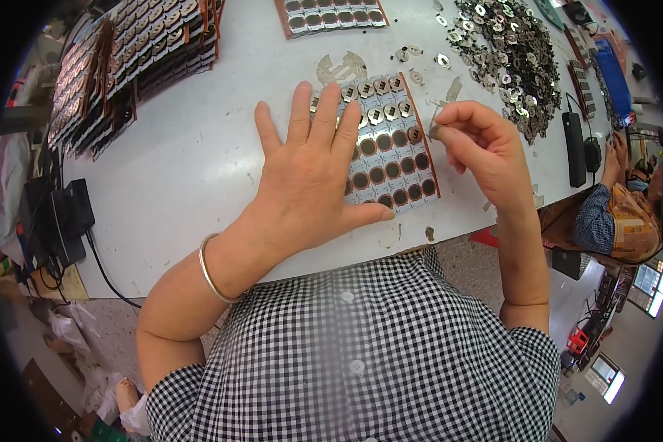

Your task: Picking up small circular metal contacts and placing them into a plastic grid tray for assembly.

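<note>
Head view: the left hand [313, 173] lies flat and spread, palm down, grasping nothing, on the left part of a panel of round cells [390, 144] that rests near the desk's front edge, a little right of its middle. The desk [191, 147] itself is white. The panel's upper rows already carry small silvery metal pieces, while the lower rows show dark vacant rounds. The right hand [482, 151] hovers just beside the panel's right edge, its thumb and fingertips pinched on a small metal piece [434, 132], which is partly hidden by the fingers.

Risks, as I judge them: the pinch is slight, so the piece could slip and drop onto the desk or roll off the front edge, which is near. The panel's lower corner sits close to that edge; if the flat hand eases its pressure, a nudge from the right hand may slide the panel or jolt seated pieces out of their cells. The spread fingers also cover several cells, so a piece could be set crooked beside them.

A big heap of loose metal pieces [508, 59] lies toward the desk's far right corner, and stacked panels [125, 66] crowd the far left corner; a sleeve could drag either.
</note>
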Motion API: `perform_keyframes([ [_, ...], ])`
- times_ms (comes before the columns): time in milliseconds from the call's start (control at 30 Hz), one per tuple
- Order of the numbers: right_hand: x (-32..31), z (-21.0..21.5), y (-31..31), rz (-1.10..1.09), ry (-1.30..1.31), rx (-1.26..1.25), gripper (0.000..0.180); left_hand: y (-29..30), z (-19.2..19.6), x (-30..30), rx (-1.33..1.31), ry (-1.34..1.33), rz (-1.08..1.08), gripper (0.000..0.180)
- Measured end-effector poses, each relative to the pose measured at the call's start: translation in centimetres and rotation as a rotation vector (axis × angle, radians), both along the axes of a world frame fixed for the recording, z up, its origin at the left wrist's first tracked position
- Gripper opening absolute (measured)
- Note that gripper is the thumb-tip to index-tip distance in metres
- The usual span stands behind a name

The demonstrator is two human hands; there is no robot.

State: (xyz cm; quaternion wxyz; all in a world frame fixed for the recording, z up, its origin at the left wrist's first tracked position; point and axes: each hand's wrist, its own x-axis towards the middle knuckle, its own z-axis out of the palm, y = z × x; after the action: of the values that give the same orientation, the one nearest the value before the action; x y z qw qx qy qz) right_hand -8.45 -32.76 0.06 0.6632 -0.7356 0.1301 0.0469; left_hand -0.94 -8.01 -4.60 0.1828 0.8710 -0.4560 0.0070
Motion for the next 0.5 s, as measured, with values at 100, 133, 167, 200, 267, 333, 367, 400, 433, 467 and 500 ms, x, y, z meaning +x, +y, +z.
perform_keyframes([
  [100, 0.3, -1.2, 1.3, 0.004, -0.043, -0.097, 0.016, 0.0, -0.1, 0.0, 0.0, 0.001, 0.002, 0.121],
  [133, 0.4, -1.3, 1.7, 0.029, -0.021, -0.216, 0.015, -0.1, -0.1, 0.0, 0.001, 0.003, 0.005, 0.121],
  [167, 0.6, -1.4, 2.1, 0.058, 0.0, -0.333, 0.015, -0.1, -0.1, 0.0, 0.003, 0.002, 0.006, 0.121],
  [200, 0.6, -1.4, 2.4, 0.049, -0.016, -0.383, 0.013, -0.1, -0.1, 0.0, 0.005, 0.0, 0.005, 0.121],
  [267, 0.7, -1.5, 2.4, 0.04, -0.029, -0.402, 0.014, -0.1, -0.1, 0.0, 0.006, -0.004, 0.004, 0.121],
  [333, 0.8, -1.6, 2.4, 0.03, -0.042, -0.423, 0.014, -0.1, -0.1, 0.0, -0.001, 0.001, 0.006, 0.121],
  [367, 0.8, -1.6, 2.4, 0.034, -0.036, -0.433, 0.014, -0.1, -0.1, 0.0, -0.001, 0.002, 0.006, 0.121],
  [400, 0.9, -1.5, 2.5, 0.038, -0.03, -0.444, 0.014, -0.1, -0.1, 0.0, 0.002, 0.007, 0.007, 0.121],
  [433, 1.0, -1.4, 2.4, 0.038, -0.029, -0.444, 0.014, 0.0, -0.1, 0.0, 0.006, 0.013, 0.009, 0.122],
  [467, 1.1, -1.1, 2.3, 0.046, 0.021, -0.421, 0.015, 0.0, -0.1, 0.0, 0.006, 0.014, 0.009, 0.122],
  [500, 1.3, -0.9, 2.3, 0.054, 0.07, -0.398, 0.015, 0.0, 0.0, 0.0, 0.008, 0.013, 0.006, 0.122],
])
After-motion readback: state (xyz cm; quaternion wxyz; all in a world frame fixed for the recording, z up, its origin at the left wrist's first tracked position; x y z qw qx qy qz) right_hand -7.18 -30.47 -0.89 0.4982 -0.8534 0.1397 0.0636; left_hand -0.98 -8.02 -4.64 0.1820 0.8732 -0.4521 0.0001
